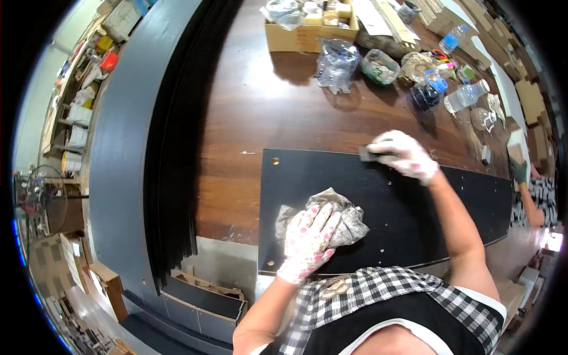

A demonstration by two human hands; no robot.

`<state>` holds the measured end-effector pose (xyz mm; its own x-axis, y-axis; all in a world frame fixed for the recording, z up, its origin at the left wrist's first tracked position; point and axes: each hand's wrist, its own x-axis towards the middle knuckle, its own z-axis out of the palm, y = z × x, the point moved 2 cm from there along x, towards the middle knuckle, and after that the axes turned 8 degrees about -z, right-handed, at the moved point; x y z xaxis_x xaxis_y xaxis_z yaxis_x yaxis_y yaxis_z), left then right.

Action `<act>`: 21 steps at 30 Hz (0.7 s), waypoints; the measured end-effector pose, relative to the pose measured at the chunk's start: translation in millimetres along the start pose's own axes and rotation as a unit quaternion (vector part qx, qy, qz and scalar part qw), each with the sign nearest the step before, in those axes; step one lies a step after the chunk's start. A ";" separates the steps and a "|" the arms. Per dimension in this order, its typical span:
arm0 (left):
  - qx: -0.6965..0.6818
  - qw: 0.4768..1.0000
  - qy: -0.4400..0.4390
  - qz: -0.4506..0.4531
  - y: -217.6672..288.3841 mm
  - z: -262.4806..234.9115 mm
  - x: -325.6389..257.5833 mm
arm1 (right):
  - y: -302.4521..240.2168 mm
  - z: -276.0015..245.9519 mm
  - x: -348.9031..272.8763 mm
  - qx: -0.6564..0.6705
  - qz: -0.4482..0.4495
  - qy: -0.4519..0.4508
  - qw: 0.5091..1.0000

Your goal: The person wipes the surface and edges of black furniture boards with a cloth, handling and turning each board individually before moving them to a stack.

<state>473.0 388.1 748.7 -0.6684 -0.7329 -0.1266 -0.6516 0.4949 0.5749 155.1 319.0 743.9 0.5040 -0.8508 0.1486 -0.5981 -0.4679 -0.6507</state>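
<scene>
A long black panel (408, 219) with small holes lies on the brown table in front of me. My left hand (309, 239), in a floral-patterned white glove, presses a crumpled grey-white rag (349, 220) onto its left part, fingers laid over the cloth. Farther off and to the right, my right hand (403, 155) wears a matching glove. Its fingers are closed on a small dark grey block (369, 155), which sits at the panel's far edge. The block's exact kind is hard to make out.
Stacked dark boards (127, 136) stretch along the left. Toward the back are a cardboard box (296, 38) of supplies, a clear plastic bag (337, 64), a bottle of dark liquid (427, 94) and a clear bottle (466, 96). At far right, another person's gloved hand (518, 170) shows.
</scene>
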 end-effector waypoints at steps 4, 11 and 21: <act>0.039 0.999 -0.032 -0.013 11.5 -2.7 13.3 | 28.7 -77.0 -166.9 -0.087 0.288 0.027 0.953; 0.075 0.992 -0.003 0.106 26.1 13.4 90.9 | -21.1 -46.7 -164.3 -0.069 0.208 0.160 0.963; -0.193 0.942 0.248 -0.118 -56.3 -51.1 103.1 | 0.9 -43.8 -217.4 -0.191 0.113 0.199 0.955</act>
<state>459.1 260.8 744.5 -0.2091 -0.9765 0.0515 -0.5176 0.1552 0.8414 17.7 493.0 743.7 0.1037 -0.9286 0.3563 -0.8851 -0.2496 -0.3928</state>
